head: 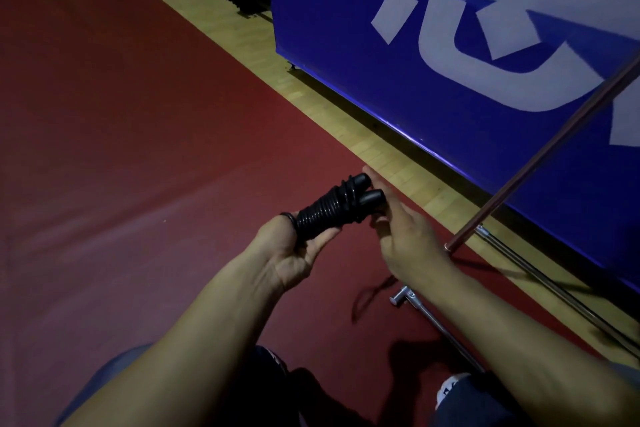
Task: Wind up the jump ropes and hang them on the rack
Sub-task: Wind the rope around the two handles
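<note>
Holding: my left hand (294,253) grips the lower end of the jump rope (337,210), palm turned up, fingers curled round the bundle from beneath.
Cord loop: one black turn of cord lies over my left thumb at the bundle's left end.
Jump rope: black and glossy, wound in tight close coils round its two handles, which lie side by side; the two rounded handle ends stick out at the upper right, clear of the coils.
Where it is: in the air above the red floor mat (121,149), between my two hands, tilted up toward the right.
Right hand: my right hand (401,232) stands just beside the handle ends, fingers straight and close together, the back of the hand toward me; whether the fingertips touch the handles I cannot tell.
Hidden: the bottom of the handles is covered by my left palm, and the inner side of my right hand faces away.
Hard to make out: a dark blurred strand on the mat below my right wrist, too smeared to name.
Rack: a metal frame (450,329) lies low on the mat at right, with a reddish pole (540,156) slanting up past the blue banner (450,28); both run out of view.
</note>
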`<move>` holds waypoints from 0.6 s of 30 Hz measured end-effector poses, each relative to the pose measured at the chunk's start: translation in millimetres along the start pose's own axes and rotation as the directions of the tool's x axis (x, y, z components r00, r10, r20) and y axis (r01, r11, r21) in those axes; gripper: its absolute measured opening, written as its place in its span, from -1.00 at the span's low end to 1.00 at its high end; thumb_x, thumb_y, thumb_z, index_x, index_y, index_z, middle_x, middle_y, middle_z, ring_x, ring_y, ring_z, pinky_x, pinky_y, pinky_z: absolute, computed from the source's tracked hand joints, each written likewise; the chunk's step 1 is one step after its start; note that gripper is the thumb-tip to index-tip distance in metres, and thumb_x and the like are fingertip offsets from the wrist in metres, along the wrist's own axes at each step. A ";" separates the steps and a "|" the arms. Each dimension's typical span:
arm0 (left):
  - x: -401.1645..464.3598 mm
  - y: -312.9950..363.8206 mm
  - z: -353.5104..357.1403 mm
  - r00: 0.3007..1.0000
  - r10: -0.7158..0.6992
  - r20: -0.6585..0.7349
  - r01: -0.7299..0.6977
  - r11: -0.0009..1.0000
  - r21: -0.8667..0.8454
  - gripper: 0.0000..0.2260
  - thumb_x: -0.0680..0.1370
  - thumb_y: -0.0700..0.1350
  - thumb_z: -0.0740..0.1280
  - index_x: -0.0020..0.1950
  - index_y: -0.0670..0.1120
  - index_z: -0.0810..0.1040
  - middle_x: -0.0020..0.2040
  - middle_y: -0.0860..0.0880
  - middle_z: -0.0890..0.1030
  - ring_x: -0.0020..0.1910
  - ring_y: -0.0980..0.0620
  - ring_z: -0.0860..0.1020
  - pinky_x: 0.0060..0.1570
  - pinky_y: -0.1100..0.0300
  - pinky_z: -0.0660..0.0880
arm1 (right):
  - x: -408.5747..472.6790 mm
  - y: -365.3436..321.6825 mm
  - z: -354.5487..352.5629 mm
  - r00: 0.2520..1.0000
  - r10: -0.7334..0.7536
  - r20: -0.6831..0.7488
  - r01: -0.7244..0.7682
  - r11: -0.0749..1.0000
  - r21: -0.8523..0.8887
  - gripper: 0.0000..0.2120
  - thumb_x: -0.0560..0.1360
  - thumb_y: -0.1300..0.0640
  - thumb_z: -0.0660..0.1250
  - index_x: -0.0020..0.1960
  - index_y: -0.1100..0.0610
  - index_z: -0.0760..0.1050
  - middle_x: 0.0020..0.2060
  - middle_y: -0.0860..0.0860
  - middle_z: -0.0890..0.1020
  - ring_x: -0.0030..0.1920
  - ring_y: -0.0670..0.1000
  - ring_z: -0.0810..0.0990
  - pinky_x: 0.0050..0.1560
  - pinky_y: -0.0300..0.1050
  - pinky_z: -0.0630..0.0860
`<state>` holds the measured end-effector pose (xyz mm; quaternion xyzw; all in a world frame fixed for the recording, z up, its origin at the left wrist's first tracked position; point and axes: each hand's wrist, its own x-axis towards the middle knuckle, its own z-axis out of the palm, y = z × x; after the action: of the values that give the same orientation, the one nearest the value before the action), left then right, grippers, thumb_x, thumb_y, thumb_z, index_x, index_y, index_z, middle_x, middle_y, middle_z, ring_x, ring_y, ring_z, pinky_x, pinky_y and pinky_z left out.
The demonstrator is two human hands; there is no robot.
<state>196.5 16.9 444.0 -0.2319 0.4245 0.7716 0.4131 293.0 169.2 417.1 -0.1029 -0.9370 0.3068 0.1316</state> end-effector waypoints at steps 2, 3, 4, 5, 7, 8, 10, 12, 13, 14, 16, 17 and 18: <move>0.0 2.1 -0.7 1.000 -0.006 -0.009 0.006 0.999 -0.037 -0.70 0.62 -0.35 0.08 0.26 -0.35 0.51 -0.08 -0.27 0.62 -0.38 -0.15 0.68 -0.46 0.10 0.62 | 1.1 6.0 5.1 0.995 -0.096 -0.034 0.091 0.989 -0.118 -0.55 0.48 0.43 0.18 0.31 0.14 0.47 -0.09 0.02 0.53 -0.24 0.11 0.54 -0.29 -0.04 0.43; -0.8 2.4 -0.4 1.000 -0.010 -0.006 0.010 0.999 -0.049 -0.73 0.62 -0.35 0.08 0.19 -0.36 0.53 -0.12 -0.27 0.62 -0.39 -0.16 0.67 -0.42 0.09 0.63 | 0.3 7.6 9.1 0.993 -0.113 -0.015 0.109 0.983 -0.145 -0.62 0.47 0.44 0.18 0.22 0.19 0.52 -0.04 0.06 0.53 -0.21 0.12 0.54 -0.27 0.00 0.47; -2.8 2.5 0.5 1.000 -0.016 0.001 0.016 0.998 -0.058 -0.74 0.63 -0.35 0.08 0.14 -0.36 0.54 -0.15 -0.28 0.63 -0.40 -0.16 0.67 -0.40 0.09 0.63 | -0.6 8.4 13.0 0.992 -0.123 0.017 0.124 0.979 -0.160 -0.66 0.48 0.43 0.16 0.17 0.22 0.53 -0.04 0.07 0.53 -0.19 0.11 0.54 -0.24 0.03 0.49; -4.6 3.2 1.1 1.000 -0.019 0.008 0.020 0.997 -0.069 -0.75 0.63 -0.35 0.08 0.13 -0.36 0.54 -0.16 -0.28 0.63 -0.40 -0.17 0.67 -0.39 0.09 0.63 | -1.0 8.2 15.8 0.990 -0.140 0.029 0.142 0.977 -0.157 -0.70 0.48 0.42 0.14 0.11 0.23 0.53 -0.09 0.06 0.51 -0.17 0.09 0.51 -0.23 0.03 0.47; -6.6 7.8 0.3 1.000 -0.013 0.005 0.014 0.995 -0.104 -0.75 0.63 -0.35 0.08 0.13 -0.37 0.53 -0.13 -0.29 0.62 -0.40 -0.18 0.67 -0.42 0.09 0.63 | -0.1 6.3 15.1 0.981 -0.189 -0.030 0.183 0.973 -0.141 -0.84 0.46 0.30 0.09 -0.10 0.15 0.43 -0.20 -0.04 0.39 -0.19 0.03 0.38 -0.24 -0.01 0.36; -6.7 11.5 -1.1 1.000 -0.009 -0.003 0.009 0.992 -0.123 -0.75 0.64 -0.34 0.08 0.12 -0.38 0.53 -0.12 -0.29 0.62 -0.40 -0.19 0.67 -0.44 0.08 0.62 | 0.6 5.7 12.1 0.977 -0.205 -0.056 0.196 0.971 -0.138 -0.91 0.45 0.19 0.07 -0.17 0.09 0.34 -0.24 -0.08 0.35 -0.21 0.01 0.34 -0.25 -0.04 0.34; -6.1 18.8 -4.5 1.000 -0.005 -0.021 0.001 0.987 -0.160 -0.76 0.65 -0.33 0.08 0.11 -0.38 0.53 -0.11 -0.30 0.62 -0.41 -0.21 0.66 -0.46 0.06 0.61 | 1.5 6.7 8.5 0.972 -0.221 -0.077 0.208 0.967 -0.149 -0.80 0.52 -0.06 0.06 -0.22 0.02 0.25 -0.29 -0.12 0.32 -0.25 -0.03 0.33 -0.26 -0.11 0.32; -5.3 21.9 -6.3 0.999 -0.001 -0.032 -0.004 0.986 -0.165 -0.74 0.65 -0.33 0.08 0.17 -0.39 0.52 -0.08 -0.31 0.62 -0.40 -0.23 0.66 -0.48 0.05 0.61 | 0.5 5.9 10.0 0.962 -0.237 -0.136 0.213 0.962 -0.173 -0.56 0.59 -0.26 -0.04 -0.29 0.01 0.24 -0.36 -0.16 0.29 -0.31 -0.05 0.32 -0.31 -0.14 0.30; -4.9 21.4 -6.4 0.999 -0.001 -0.036 -0.005 0.987 -0.158 -0.73 0.65 -0.33 0.08 0.22 -0.39 0.51 -0.05 -0.31 0.62 -0.37 -0.24 0.67 -0.46 0.04 0.62 | 0.4 6.5 12.8 0.952 -0.254 -0.170 0.222 0.956 -0.190 -0.49 0.61 -0.28 -0.07 -0.33 0.04 0.27 -0.38 -0.15 0.30 -0.33 -0.05 0.33 -0.33 -0.14 0.31; -4.3 20.2 -6.4 0.999 0.001 -0.045 -0.007 0.989 -0.149 -0.72 0.65 -0.33 0.07 0.25 -0.39 0.49 -0.04 -0.31 0.61 -0.31 -0.24 0.67 -0.42 0.03 0.63 | 0.8 6.8 15.2 0.941 -0.279 -0.190 0.240 0.949 -0.203 -0.44 0.63 -0.25 -0.04 -0.36 0.09 0.35 -0.37 -0.13 0.37 -0.33 -0.04 0.37 -0.36 -0.11 0.35; -2.6 17.7 -6.4 0.998 0.010 -0.064 -0.019 0.990 -0.141 -0.71 0.65 -0.35 0.07 0.29 -0.40 0.46 -0.04 -0.32 0.60 -0.20 -0.24 0.64 -0.37 0.02 0.63 | 2.5 11.8 21.2 0.942 -0.281 -0.184 0.262 0.958 -0.118 -0.49 0.64 -0.13 0.08 -0.20 0.19 0.58 -0.15 -0.04 0.55 -0.25 -0.04 0.50 -0.32 -0.10 0.48; -1.4 17.2 -6.4 0.997 0.022 -0.074 -0.032 0.989 -0.144 -0.70 0.64 -0.35 0.07 0.30 -0.41 0.45 -0.03 -0.32 0.59 -0.18 -0.24 0.63 -0.39 0.02 0.63 | 3.1 11.7 22.2 0.950 -0.256 -0.178 0.255 0.966 -0.033 -0.58 0.62 -0.06 0.12 -0.03 0.19 0.63 -0.02 -0.02 0.58 -0.21 -0.08 0.54 -0.26 -0.16 0.52; -0.5 17.1 -6.7 0.996 0.037 -0.082 -0.048 0.988 -0.143 -0.70 0.64 -0.36 0.06 0.30 -0.41 0.44 -0.02 -0.31 0.59 -0.18 -0.23 0.63 -0.42 0.03 0.63 | 2.8 9.4 21.8 0.959 -0.226 -0.168 0.239 0.969 0.060 -0.65 0.61 0.01 0.14 0.14 0.18 0.61 0.03 -0.01 0.59 -0.21 -0.12 0.56 -0.23 -0.26 0.50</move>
<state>182.6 5.9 448.7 -0.2824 0.3880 0.7994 0.3615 284.6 165.5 395.0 -0.0110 -0.9160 0.3171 0.2456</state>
